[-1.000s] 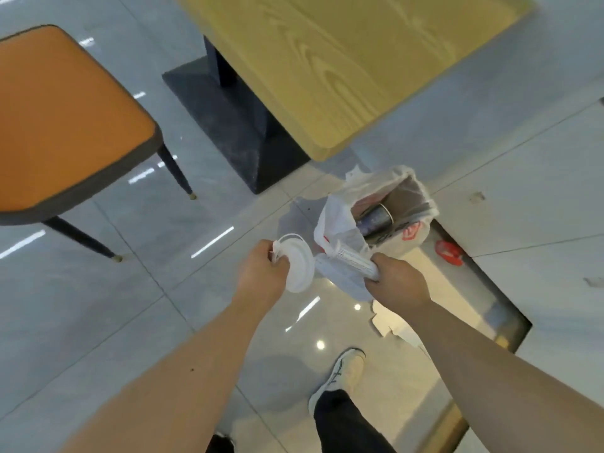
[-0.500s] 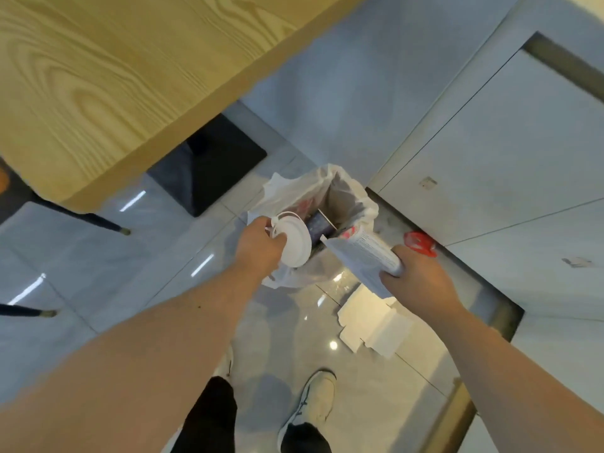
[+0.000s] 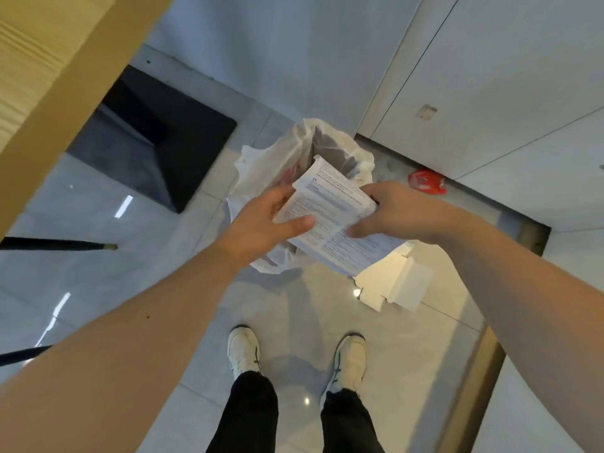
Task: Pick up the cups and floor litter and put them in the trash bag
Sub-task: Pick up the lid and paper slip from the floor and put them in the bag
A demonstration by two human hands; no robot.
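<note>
Now the person holds a folded white printed paper sheet with both hands directly above the open mouth of the thin white plastic trash bag, which stands on the grey tiled floor. The left hand grips the sheet's left edge, thumb closed on top, and the right hand has its fingers closed around the right edge. The step in hand seems to be dropping this litter into the bag; the next move probably calls for lowering or crumpling the sheet so it passes the opening. Inside the bag only a dark interior and something red show; the contents cannot be told clearly. A flattened white cardboard piece and a red crumpled wrapper remain on the floor nearby.
</note>
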